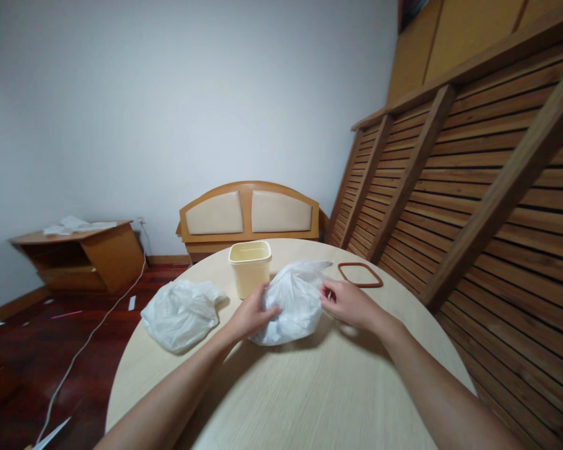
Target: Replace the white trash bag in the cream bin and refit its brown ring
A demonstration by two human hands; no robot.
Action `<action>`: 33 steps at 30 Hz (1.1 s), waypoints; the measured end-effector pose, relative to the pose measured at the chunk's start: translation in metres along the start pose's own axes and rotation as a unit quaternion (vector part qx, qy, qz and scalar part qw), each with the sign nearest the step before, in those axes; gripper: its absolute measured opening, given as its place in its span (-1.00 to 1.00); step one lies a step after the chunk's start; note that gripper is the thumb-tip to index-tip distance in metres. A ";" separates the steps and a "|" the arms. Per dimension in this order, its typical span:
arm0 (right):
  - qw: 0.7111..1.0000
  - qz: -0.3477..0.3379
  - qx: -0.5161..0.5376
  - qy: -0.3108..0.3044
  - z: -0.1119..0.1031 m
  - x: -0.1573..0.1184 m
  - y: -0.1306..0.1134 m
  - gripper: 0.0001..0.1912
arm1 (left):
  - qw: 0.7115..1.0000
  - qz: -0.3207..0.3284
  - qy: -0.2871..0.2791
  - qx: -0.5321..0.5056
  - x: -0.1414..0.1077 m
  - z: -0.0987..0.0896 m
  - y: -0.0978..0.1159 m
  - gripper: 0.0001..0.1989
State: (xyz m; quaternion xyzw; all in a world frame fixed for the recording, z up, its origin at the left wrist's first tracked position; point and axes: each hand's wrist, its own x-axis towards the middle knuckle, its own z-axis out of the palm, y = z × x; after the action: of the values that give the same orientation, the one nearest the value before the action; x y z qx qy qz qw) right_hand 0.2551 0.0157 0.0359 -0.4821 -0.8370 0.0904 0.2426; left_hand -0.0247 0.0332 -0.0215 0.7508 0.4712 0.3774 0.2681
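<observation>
A crumpled white plastic bag point(293, 303) is between my two hands over the middle of the round table point(309, 400). My left hand point(253, 312) grips its left side, with the thumb on the front and the fingers partly hidden behind it. At the bag's right edge, my right hand point(344, 302) is closed, fingertips pinched against the plastic. Behind my left hand stands a pale yellow open bin point(250, 275). Another white plastic bag point(182, 314) lies on the left part of the table. What the held bag contains cannot be seen.
A reddish-brown square ring point(360, 275) lies at the table's right rear. Beyond the table is a headboard point(248, 212). A slatted wooden frame point(450, 162) leans along the right. To the left, a low cabinet point(98, 256) and a white cable point(94, 331) are on the floor.
</observation>
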 end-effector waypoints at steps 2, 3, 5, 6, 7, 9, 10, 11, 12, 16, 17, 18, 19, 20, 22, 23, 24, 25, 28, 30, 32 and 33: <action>0.998 0.021 -0.057 0.001 -0.005 -0.002 0.003 -0.92 | 1.000 0.005 0.018 -0.002 0.001 -0.001 0.001 -0.36; 0.996 0.023 -0.080 -0.006 -0.007 -0.003 0.004 -0.91 | 1.000 0.008 0.026 -0.003 0.001 -0.002 0.002 -0.37; 0.995 0.012 -0.099 -0.015 -0.008 -0.005 0.006 -0.85 | 0.999 0.014 0.036 -0.004 0.002 -0.002 0.004 -0.38; 0.996 0.004 -0.093 -0.011 -0.007 -0.005 0.006 -0.80 | 0.999 0.016 0.039 -0.005 0.002 -0.003 0.005 -0.39; 0.997 -0.002 -0.079 -0.002 -0.005 -0.005 0.005 -0.74 | 0.999 0.018 0.042 -0.005 0.003 -0.003 0.006 -0.39; 0.999 -0.003 -0.040 0.019 -0.001 -0.003 0.002 -0.64 | 0.999 0.024 0.044 -0.008 0.003 -0.004 0.007 -0.40; 0.999 0.000 -0.025 0.026 0.002 -0.003 0.000 -0.59 | 0.999 0.029 0.043 -0.012 0.003 -0.004 0.008 -0.40; 0.999 0.005 -0.014 0.032 0.005 -0.002 -0.002 -0.54 | 0.999 0.034 0.039 -0.017 0.003 -0.004 0.008 -0.40; 0.999 0.008 -0.009 0.035 0.007 -0.001 -0.005 -0.51 | 0.998 0.040 0.034 -0.023 0.003 -0.004 0.009 -0.40; 0.999 0.005 -0.028 0.024 0.006 0.002 -0.009 -0.74 | 0.998 0.052 0.020 -0.041 0.004 -0.005 0.008 -0.41; 0.999 0.013 -0.039 0.027 0.003 0.002 -0.009 -0.79 | 0.998 0.050 0.024 -0.041 0.004 -0.005 0.007 -0.41; 0.997 0.029 -0.056 0.035 0.000 0.002 -0.008 -0.82 | 0.998 0.046 0.030 -0.040 0.005 -0.005 0.007 -0.42; 0.995 0.050 -0.077 0.048 -0.003 0.002 -0.006 -0.84 | 0.998 0.040 0.037 -0.039 0.005 -0.005 0.006 -0.43; 0.990 0.073 -0.103 0.059 -0.007 0.001 -0.003 -0.86 | 0.998 0.033 0.044 -0.039 0.006 -0.006 0.006 -0.44; 0.981 0.103 -0.153 0.059 -0.012 -0.001 0.004 -0.85 | 0.998 0.016 0.046 -0.045 0.006 -0.010 0.006 -0.42; 0.978 0.109 -0.169 0.050 -0.014 -0.003 0.008 -0.82 | 0.998 0.004 0.040 -0.048 0.006 -0.012 0.007 -0.40; 0.978 0.106 -0.176 0.041 -0.015 -0.004 0.012 -0.76 | 0.998 -0.011 0.026 -0.051 0.006 -0.016 0.008 -0.37; 0.980 0.093 -0.175 0.035 -0.016 -0.005 0.015 -0.68 | 0.998 -0.028 0.006 -0.051 0.005 -0.021 0.009 -0.35; 0.988 0.018 -0.148 0.048 -0.014 -0.006 0.020 -0.50 | 0.995 -0.066 -0.065 -0.038 0.003 -0.037 0.012 -0.36; 0.989 -0.036 -0.128 0.058 -0.011 -0.005 0.018 -0.51 | 0.992 -0.067 -0.101 -0.025 0.001 -0.047 0.012 -0.40; 0.990 -0.065 -0.110 0.055 -0.007 -0.004 0.013 -0.57 | 0.989 -0.065 -0.134 -0.021 0.000 -0.055 0.009 -0.39; 0.991 -0.072 -0.100 0.046 -0.005 -0.004 0.009 -0.60 | 0.986 -0.066 -0.152 -0.020 -0.001 -0.058 0.008 -0.36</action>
State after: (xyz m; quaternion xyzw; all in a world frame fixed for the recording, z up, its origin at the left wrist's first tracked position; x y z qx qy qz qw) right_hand 0.2665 0.0169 0.0358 -0.4457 -0.8624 -0.0342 0.2377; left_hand -0.0684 0.0315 0.0171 0.7612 0.4661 0.2496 0.3756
